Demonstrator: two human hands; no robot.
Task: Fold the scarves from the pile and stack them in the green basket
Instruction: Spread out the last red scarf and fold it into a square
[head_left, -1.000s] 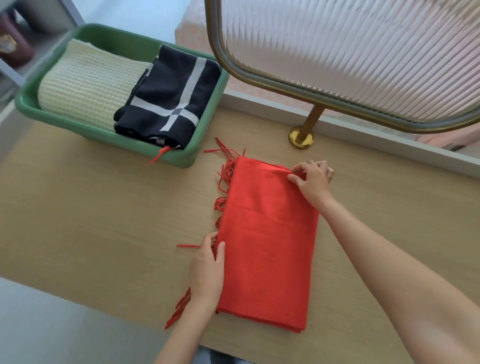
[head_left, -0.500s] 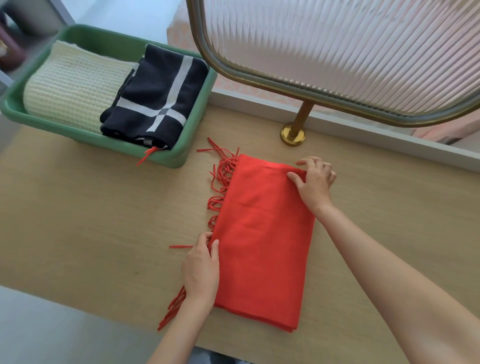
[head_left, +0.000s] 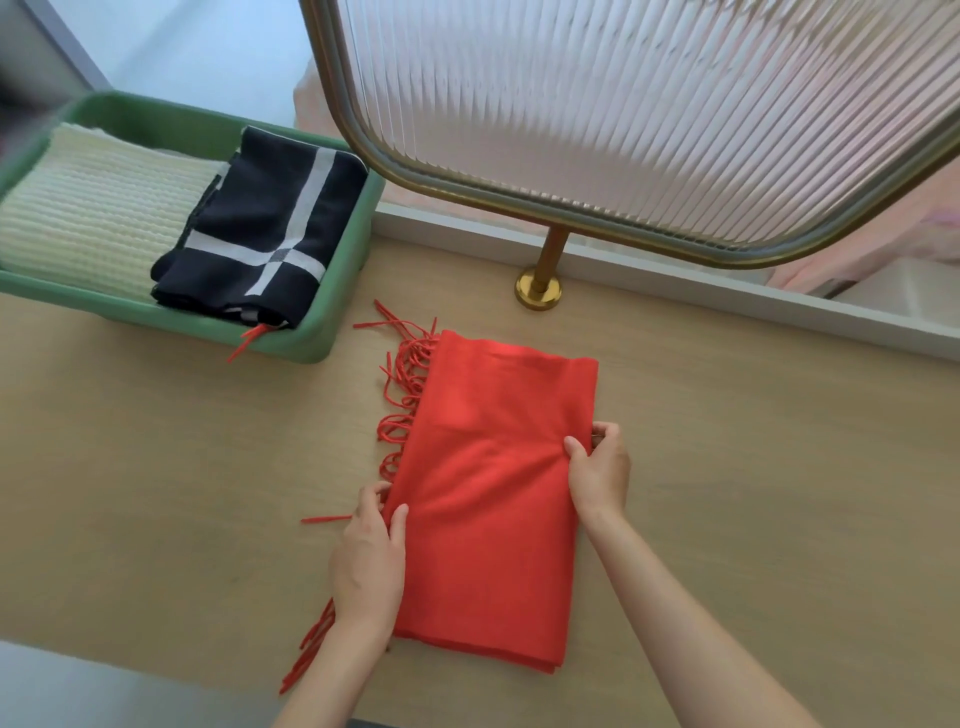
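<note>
The red scarf (head_left: 488, 499) lies folded into a long rectangle in the lower centre of the frame, flat on the tabletop (head_left: 156, 467), its short ends toward the top and bottom of the picture. Its fringe (head_left: 405, 384) spills out along the left edge in loose loops and strands, and more strands trail out below the left wrist.

The left hand (head_left: 369, 561) is at the scarf's left edge, a little below the middle. Its grip pinches that edge, with the thumb on top of the cloth and the fingers curled at the fringe side. The right hand (head_left: 600, 475) is at the right edge, slightly higher in the frame. Its grip also pinches the cloth, thumb on top and fingers curled round the edge, and the fabric puckers in creases toward the thumb.

In the upper left stands the green basket (head_left: 311, 343), well apart from the red scarf. Inside it a cream knitted scarf (head_left: 93, 223) lies folded on the left, and a dark scarf (head_left: 265, 228) with white stripes lies folded on the right, overlapping it. A red tassel (head_left: 249, 338) hangs over the basket's near rim.

Across the top right spreads a ribbed glass screen (head_left: 649, 104) in a brass frame, carried by a brass post (head_left: 538, 288) whose round foot sits on the tabletop above the red scarf.
</note>
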